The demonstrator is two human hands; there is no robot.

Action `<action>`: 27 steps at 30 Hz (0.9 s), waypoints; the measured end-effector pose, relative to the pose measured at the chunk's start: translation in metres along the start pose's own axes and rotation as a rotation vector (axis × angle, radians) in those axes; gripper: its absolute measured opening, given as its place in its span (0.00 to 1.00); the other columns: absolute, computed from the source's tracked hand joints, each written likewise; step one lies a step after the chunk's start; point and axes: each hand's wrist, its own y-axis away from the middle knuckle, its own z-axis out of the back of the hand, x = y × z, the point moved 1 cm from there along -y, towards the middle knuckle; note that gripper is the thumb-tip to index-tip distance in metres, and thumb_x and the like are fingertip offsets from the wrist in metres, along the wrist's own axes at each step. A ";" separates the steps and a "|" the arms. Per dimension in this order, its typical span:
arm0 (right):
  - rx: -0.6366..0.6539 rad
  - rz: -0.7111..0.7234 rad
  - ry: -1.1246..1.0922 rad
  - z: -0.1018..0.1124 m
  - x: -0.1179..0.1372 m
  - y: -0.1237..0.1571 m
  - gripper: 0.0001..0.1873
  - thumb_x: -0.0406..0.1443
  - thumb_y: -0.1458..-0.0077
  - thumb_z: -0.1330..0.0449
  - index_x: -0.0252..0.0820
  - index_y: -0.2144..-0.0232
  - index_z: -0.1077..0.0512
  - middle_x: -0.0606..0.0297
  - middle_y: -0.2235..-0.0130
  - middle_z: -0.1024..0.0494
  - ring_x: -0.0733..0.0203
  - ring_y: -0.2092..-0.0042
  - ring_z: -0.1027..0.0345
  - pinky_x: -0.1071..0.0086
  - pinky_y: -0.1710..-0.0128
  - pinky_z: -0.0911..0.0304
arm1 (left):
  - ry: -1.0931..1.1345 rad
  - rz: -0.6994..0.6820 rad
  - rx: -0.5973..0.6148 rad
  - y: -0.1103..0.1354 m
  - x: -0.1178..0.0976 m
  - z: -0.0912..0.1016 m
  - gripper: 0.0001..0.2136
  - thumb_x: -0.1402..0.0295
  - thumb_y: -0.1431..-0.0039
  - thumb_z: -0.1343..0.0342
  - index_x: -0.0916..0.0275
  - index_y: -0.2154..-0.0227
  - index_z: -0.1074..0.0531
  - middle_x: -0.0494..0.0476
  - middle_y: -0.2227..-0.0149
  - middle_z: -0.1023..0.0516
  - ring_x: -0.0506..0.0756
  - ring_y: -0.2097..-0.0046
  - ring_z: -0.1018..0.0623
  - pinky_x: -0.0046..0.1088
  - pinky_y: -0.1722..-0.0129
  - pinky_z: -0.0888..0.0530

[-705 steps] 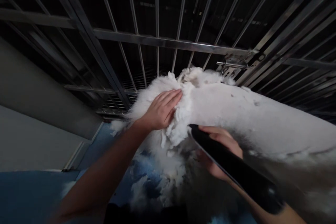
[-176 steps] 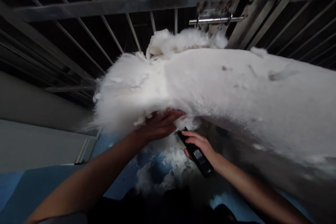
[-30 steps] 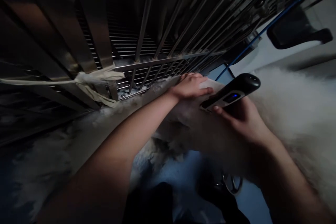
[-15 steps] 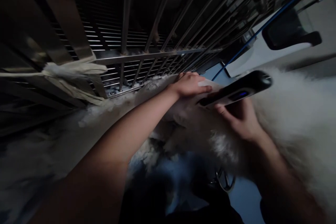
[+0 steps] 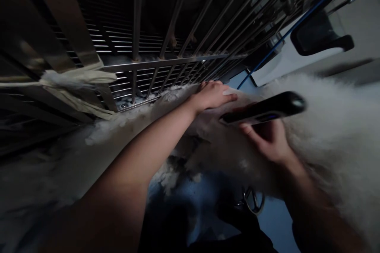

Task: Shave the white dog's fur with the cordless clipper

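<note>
Across the middle stretches a white, furry animal (image 5: 332, 126), long-haired at the right and cropped short around my hands. Flat on its cropped coat rests my left hand (image 5: 212, 95), fingers stretched toward the cage side and thumb apart. My right hand (image 5: 271, 138) grips black hair clippers (image 5: 264, 107) from below, thumb on the near side. The clippers' blade end touches or nearly touches the coat just right of my left hand. Loose tufts of cut fur (image 5: 166, 176) hang below the animal.
A metal barred cage (image 5: 160, 62) runs along the far side. Pale cloth strips (image 5: 77, 79) are knotted to its left post. A blue cord (image 5: 267, 53) slants down at the upper right, near a dark chair-like object (image 5: 320, 37). Scissor-like metal rings (image 5: 253, 201) show below.
The clippers have tipped, their rear end lower and the blue display turned mostly out of sight. A fur tuft beneath my right hand has dropped away. My left hand stays on the coat.
</note>
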 end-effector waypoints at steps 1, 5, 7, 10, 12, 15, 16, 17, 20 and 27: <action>-0.018 0.006 -0.011 0.000 0.001 0.001 0.17 0.48 0.43 0.35 0.48 0.56 0.29 0.59 0.57 0.17 0.47 0.55 0.21 0.48 0.51 0.25 | 0.002 0.001 0.009 -0.001 0.000 0.000 0.30 0.40 0.37 0.55 0.54 0.45 0.25 0.60 0.41 0.25 0.65 0.39 0.28 0.45 0.40 0.35; 0.110 0.036 0.048 -0.009 -0.002 0.009 0.15 0.45 0.43 0.34 0.49 0.56 0.29 0.59 0.58 0.19 0.47 0.57 0.22 0.48 0.54 0.25 | 0.003 -0.002 -0.001 -0.004 0.003 -0.004 0.31 0.39 0.37 0.56 0.55 0.44 0.25 0.62 0.41 0.25 0.67 0.39 0.28 0.47 0.40 0.34; 0.189 0.064 0.067 -0.014 -0.002 0.016 0.15 0.43 0.44 0.33 0.49 0.56 0.29 0.60 0.60 0.19 0.48 0.59 0.22 0.51 0.57 0.24 | 0.000 0.007 -0.012 -0.006 0.004 -0.006 0.32 0.39 0.37 0.56 0.55 0.44 0.25 0.63 0.42 0.25 0.67 0.40 0.28 0.48 0.41 0.34; 0.044 0.089 0.005 -0.016 -0.002 0.023 0.14 0.40 0.40 0.38 0.50 0.52 0.31 0.59 0.55 0.21 0.48 0.55 0.23 0.51 0.53 0.25 | 0.005 0.000 -0.009 -0.008 0.004 -0.008 0.32 0.38 0.37 0.57 0.54 0.46 0.24 0.62 0.43 0.24 0.67 0.41 0.27 0.49 0.41 0.34; -0.064 0.092 -0.013 -0.016 -0.003 0.026 0.14 0.39 0.38 0.40 0.51 0.51 0.33 0.57 0.52 0.22 0.47 0.51 0.24 0.48 0.48 0.27 | 0.013 -0.002 -0.004 -0.008 0.004 -0.007 0.32 0.37 0.38 0.57 0.54 0.46 0.24 0.62 0.43 0.24 0.67 0.41 0.27 0.49 0.41 0.34; 0.010 0.159 0.069 -0.021 -0.004 0.029 0.19 0.36 0.42 0.37 0.51 0.49 0.34 0.57 0.51 0.22 0.46 0.51 0.24 0.48 0.50 0.26 | 0.025 0.016 0.007 -0.008 0.003 -0.006 0.31 0.38 0.38 0.56 0.54 0.48 0.23 0.61 0.44 0.24 0.66 0.41 0.27 0.48 0.40 0.34; 0.050 0.188 0.092 -0.022 -0.004 0.029 0.22 0.35 0.44 0.36 0.50 0.48 0.35 0.57 0.51 0.22 0.46 0.51 0.24 0.49 0.51 0.26 | 0.028 0.021 0.009 -0.008 0.003 -0.006 0.31 0.39 0.37 0.56 0.55 0.48 0.23 0.61 0.44 0.24 0.66 0.41 0.27 0.48 0.40 0.34; 0.066 0.207 0.092 -0.023 -0.005 0.029 0.24 0.35 0.44 0.36 0.51 0.47 0.36 0.57 0.51 0.22 0.46 0.50 0.24 0.49 0.51 0.26 | 0.031 0.019 0.008 -0.008 0.003 -0.007 0.31 0.39 0.37 0.56 0.56 0.48 0.23 0.62 0.44 0.24 0.66 0.41 0.27 0.48 0.40 0.34; -0.051 0.166 0.014 -0.020 -0.007 0.026 0.21 0.35 0.40 0.39 0.54 0.46 0.37 0.59 0.50 0.23 0.48 0.48 0.24 0.48 0.46 0.28 | 0.024 0.014 -0.003 -0.009 0.002 -0.008 0.32 0.38 0.37 0.57 0.57 0.49 0.23 0.62 0.44 0.24 0.66 0.41 0.27 0.48 0.40 0.34; 0.092 0.184 0.160 -0.020 -0.017 0.021 0.21 0.37 0.44 0.36 0.51 0.49 0.34 0.57 0.54 0.22 0.45 0.53 0.23 0.48 0.52 0.25 | 0.021 0.037 -0.019 -0.010 0.000 -0.007 0.30 0.41 0.36 0.55 0.58 0.46 0.25 0.64 0.41 0.26 0.66 0.39 0.29 0.49 0.39 0.36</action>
